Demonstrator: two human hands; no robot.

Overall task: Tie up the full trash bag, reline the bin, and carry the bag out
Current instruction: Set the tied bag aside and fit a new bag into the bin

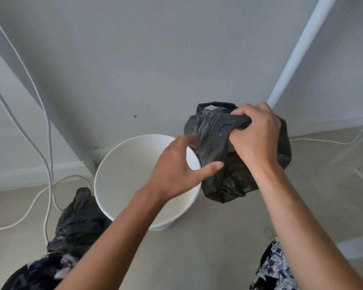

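Observation:
A round white bin (122, 164) stands on the floor by the wall, unlined inside. Above its right rim hangs a crumpled black bag (216, 143), a fresh liner with a handle loop at its top. My right hand (258, 135) is shut on the liner's upper edge. My left hand (180, 170) is at the liner's left side with fingers spread, its fingertips blurred against the plastic. A tied full black trash bag (80, 216) rests on the floor left of the bin, by my knee.
White cables (48, 130) hang down the wall and loop across the floor left of the bin. A white pole (298, 51) slants up at the right, and another cable (331, 141) runs along the right skirting. My patterned shorts (270, 266) show at the bottom.

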